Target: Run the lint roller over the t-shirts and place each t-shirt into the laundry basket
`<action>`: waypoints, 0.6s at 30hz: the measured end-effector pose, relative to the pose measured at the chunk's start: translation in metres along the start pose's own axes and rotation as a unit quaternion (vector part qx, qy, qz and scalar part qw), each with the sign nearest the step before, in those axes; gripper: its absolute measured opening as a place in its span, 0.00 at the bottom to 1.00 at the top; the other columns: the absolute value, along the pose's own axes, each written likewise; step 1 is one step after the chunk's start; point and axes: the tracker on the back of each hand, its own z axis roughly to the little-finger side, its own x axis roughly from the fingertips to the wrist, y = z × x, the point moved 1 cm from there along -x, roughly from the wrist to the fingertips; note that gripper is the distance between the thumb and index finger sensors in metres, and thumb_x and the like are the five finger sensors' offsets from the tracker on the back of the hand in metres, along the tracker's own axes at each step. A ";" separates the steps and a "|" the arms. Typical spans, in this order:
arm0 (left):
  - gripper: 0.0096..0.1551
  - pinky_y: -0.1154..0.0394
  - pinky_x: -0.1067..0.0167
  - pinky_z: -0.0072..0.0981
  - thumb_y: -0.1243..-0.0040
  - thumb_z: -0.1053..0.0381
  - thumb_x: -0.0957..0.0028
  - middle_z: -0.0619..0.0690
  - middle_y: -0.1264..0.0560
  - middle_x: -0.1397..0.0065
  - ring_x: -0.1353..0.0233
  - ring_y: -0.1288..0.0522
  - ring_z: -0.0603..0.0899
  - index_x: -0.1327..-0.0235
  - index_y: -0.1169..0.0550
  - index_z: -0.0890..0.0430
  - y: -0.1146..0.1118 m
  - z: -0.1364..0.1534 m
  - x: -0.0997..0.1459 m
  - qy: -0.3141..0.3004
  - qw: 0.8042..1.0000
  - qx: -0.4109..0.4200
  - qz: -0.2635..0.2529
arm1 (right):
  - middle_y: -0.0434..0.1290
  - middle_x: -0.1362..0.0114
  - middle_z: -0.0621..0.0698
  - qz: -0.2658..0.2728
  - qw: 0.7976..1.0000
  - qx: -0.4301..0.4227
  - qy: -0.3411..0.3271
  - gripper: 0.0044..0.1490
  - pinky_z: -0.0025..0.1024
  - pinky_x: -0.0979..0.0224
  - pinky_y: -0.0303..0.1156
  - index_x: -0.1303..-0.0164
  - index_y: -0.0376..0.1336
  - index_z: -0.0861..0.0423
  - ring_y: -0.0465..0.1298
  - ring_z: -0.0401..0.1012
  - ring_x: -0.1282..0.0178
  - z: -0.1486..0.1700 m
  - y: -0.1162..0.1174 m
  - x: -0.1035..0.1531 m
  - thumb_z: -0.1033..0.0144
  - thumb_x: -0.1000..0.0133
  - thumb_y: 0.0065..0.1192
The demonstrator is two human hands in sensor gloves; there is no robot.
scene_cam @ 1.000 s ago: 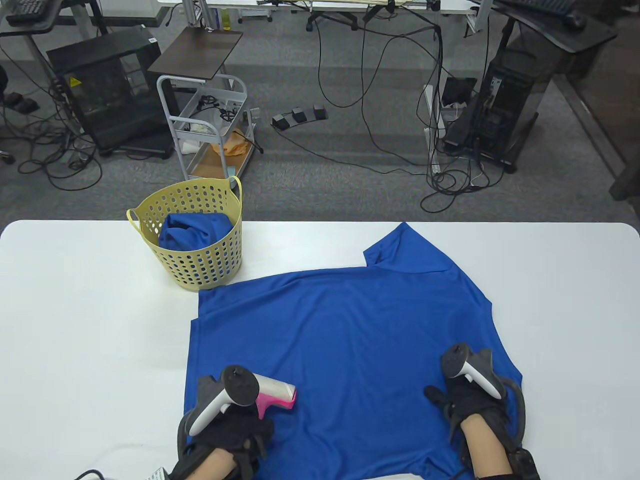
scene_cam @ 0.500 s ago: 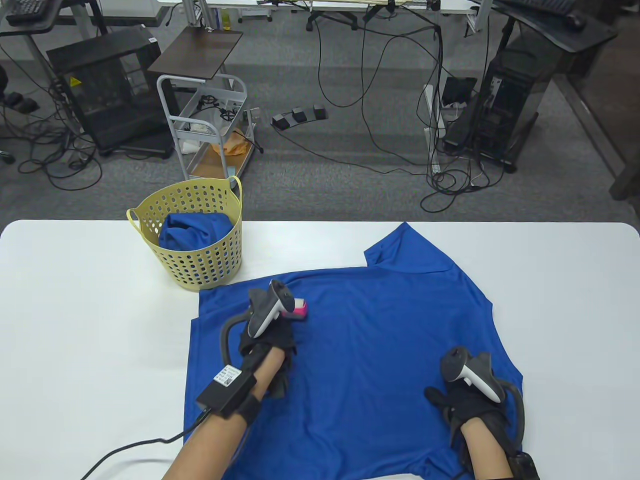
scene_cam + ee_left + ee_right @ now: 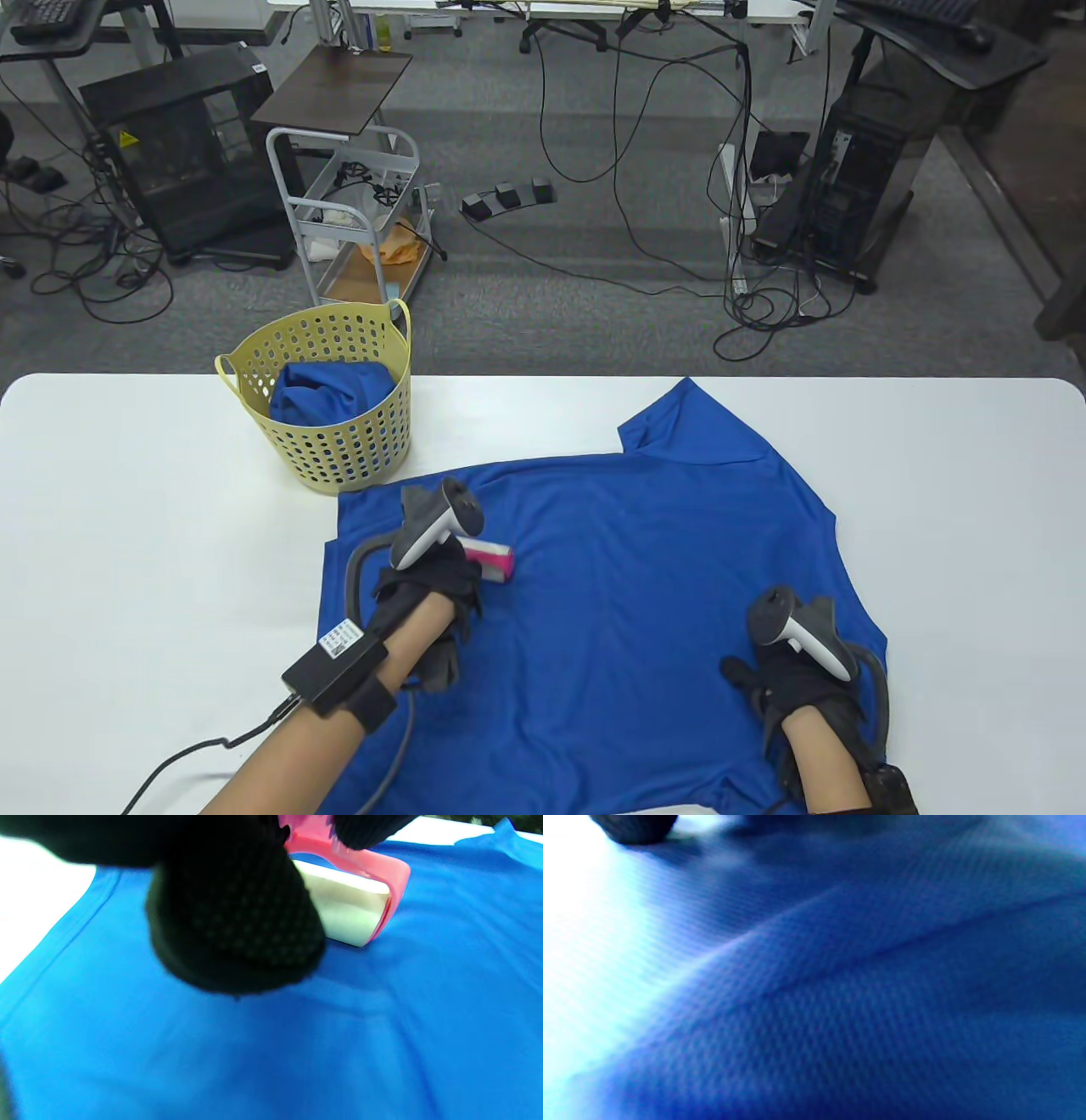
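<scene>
Left grip [image 3: 428, 586] clasped the lint roller [image 3: 489, 561] mid-pass on the spread t-shirt [image 3: 645, 577]; right grip [image 3: 785, 679] pressed flat at 4 o'clock; one shirt [image 3: 327, 392] already lay in the laundry basket [image 3: 339, 458] at 10 o'clock.

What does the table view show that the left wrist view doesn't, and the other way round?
Only the table view shows the yellow laundry basket with a blue t-shirt in the basket, the right hand resting on the fabric, and the whole spread blue t-shirt on the white table. Only the left wrist view shows the white sticky roll touching the cloth. Both show the left hand gripping the pink lint roller on that shirt.
</scene>
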 end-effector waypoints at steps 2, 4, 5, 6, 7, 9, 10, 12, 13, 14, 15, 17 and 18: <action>0.41 0.14 0.82 0.25 0.56 0.36 0.44 0.55 0.20 0.42 0.75 0.08 0.46 0.23 0.44 0.56 -0.013 0.008 0.025 -0.014 0.999 -0.018 0.049 | 0.21 0.18 0.54 0.000 1.000 0.000 0.001 0.48 0.72 0.25 0.36 0.26 0.27 0.40 0.28 0.62 0.20 0.000 0.000 0.000 0.36 0.47 0.38; 0.40 0.15 0.84 0.26 0.54 0.37 0.44 0.57 0.16 0.51 0.78 0.08 0.46 0.25 0.39 0.59 -0.021 0.012 0.044 -0.023 0.998 -0.001 0.062 | 0.21 0.18 0.55 0.001 1.000 -0.001 0.000 0.48 0.72 0.26 0.36 0.26 0.26 0.40 0.28 0.62 0.20 0.000 0.000 0.000 0.36 0.47 0.38; 0.40 0.15 0.85 0.26 0.53 0.37 0.44 0.57 0.16 0.53 0.78 0.08 0.46 0.25 0.38 0.60 -0.024 0.012 0.048 -0.036 0.997 0.004 0.074 | 0.21 0.18 0.54 0.002 1.000 -0.002 0.000 0.48 0.72 0.26 0.36 0.26 0.26 0.40 0.27 0.62 0.20 0.000 0.001 0.000 0.35 0.47 0.38; 0.40 0.14 0.85 0.26 0.52 0.37 0.44 0.58 0.15 0.54 0.78 0.08 0.46 0.26 0.37 0.60 -0.030 0.011 0.054 -0.055 0.994 0.012 0.095 | 0.21 0.18 0.54 0.003 1.000 -0.004 0.000 0.48 0.72 0.26 0.36 0.26 0.26 0.40 0.27 0.62 0.20 0.000 0.001 0.000 0.36 0.47 0.38; 0.40 0.14 0.85 0.26 0.52 0.37 0.43 0.58 0.15 0.54 0.78 0.08 0.46 0.26 0.37 0.60 -0.035 0.009 0.060 -0.065 0.992 0.019 0.103 | 0.21 0.18 0.55 0.004 1.000 -0.005 0.000 0.47 0.73 0.26 0.35 0.26 0.26 0.40 0.27 0.62 0.21 0.000 0.001 0.000 0.36 0.47 0.37; 0.40 0.14 0.85 0.26 0.52 0.37 0.43 0.58 0.15 0.54 0.78 0.08 0.46 0.26 0.37 0.60 -0.039 0.004 0.064 -0.066 0.994 0.002 0.090 | 0.21 0.18 0.55 0.004 1.000 -0.005 0.000 0.48 0.73 0.26 0.35 0.26 0.26 0.40 0.27 0.62 0.21 0.000 0.002 0.001 0.36 0.47 0.37; 0.40 0.14 0.85 0.26 0.52 0.37 0.43 0.58 0.15 0.53 0.78 0.08 0.46 0.26 0.37 0.60 -0.042 0.000 0.063 -0.062 0.995 -0.011 0.081 | 0.21 0.18 0.55 0.005 1.000 -0.004 0.000 0.47 0.73 0.26 0.35 0.26 0.26 0.40 0.27 0.62 0.21 0.000 0.002 0.001 0.36 0.47 0.37; 0.40 0.14 0.85 0.25 0.54 0.37 0.43 0.57 0.16 0.52 0.78 0.08 0.46 0.26 0.39 0.60 -0.042 -0.010 0.060 -0.057 0.996 -0.016 0.071 | 0.21 0.18 0.55 0.004 1.000 -0.005 -0.001 0.48 0.73 0.26 0.35 0.26 0.26 0.40 0.27 0.62 0.21 0.000 0.001 0.001 0.36 0.47 0.37; 0.40 0.14 0.85 0.25 0.54 0.37 0.43 0.57 0.16 0.51 0.78 0.08 0.45 0.26 0.39 0.60 -0.038 -0.017 0.055 -0.052 0.997 -0.023 0.053 | 0.21 0.18 0.55 0.004 1.000 -0.005 -0.001 0.47 0.73 0.26 0.35 0.26 0.26 0.40 0.27 0.62 0.21 0.000 0.002 0.001 0.36 0.47 0.37; 0.40 0.15 0.85 0.25 0.54 0.37 0.43 0.57 0.16 0.50 0.78 0.08 0.45 0.25 0.39 0.59 -0.032 -0.024 0.047 -0.045 0.998 -0.027 0.044 | 0.21 0.18 0.55 0.004 1.000 -0.005 -0.001 0.47 0.73 0.26 0.35 0.26 0.26 0.40 0.27 0.62 0.21 0.000 0.002 0.001 0.36 0.47 0.37; 0.40 0.15 0.85 0.25 0.55 0.36 0.43 0.57 0.16 0.50 0.78 0.08 0.45 0.25 0.39 0.59 -0.028 -0.029 0.042 -0.041 0.998 -0.024 0.039 | 0.21 0.18 0.55 0.004 1.000 -0.005 -0.001 0.48 0.73 0.26 0.35 0.26 0.26 0.40 0.26 0.62 0.21 0.000 0.002 0.001 0.36 0.47 0.37; 0.40 0.15 0.85 0.25 0.57 0.36 0.43 0.56 0.17 0.49 0.78 0.09 0.45 0.24 0.41 0.58 -0.014 -0.049 0.017 -0.020 1.000 -0.009 0.014 | 0.20 0.18 0.55 0.004 1.000 -0.005 -0.002 0.47 0.73 0.26 0.35 0.26 0.26 0.40 0.27 0.62 0.21 0.000 0.002 0.001 0.36 0.47 0.37; 0.41 0.15 0.84 0.25 0.58 0.36 0.43 0.55 0.18 0.48 0.78 0.09 0.45 0.24 0.42 0.58 -0.008 -0.055 0.008 -0.012 1.000 -0.006 0.002 | 0.20 0.18 0.55 0.004 1.000 -0.006 -0.002 0.48 0.73 0.26 0.34 0.26 0.26 0.40 0.27 0.62 0.21 0.000 0.002 0.001 0.36 0.47 0.37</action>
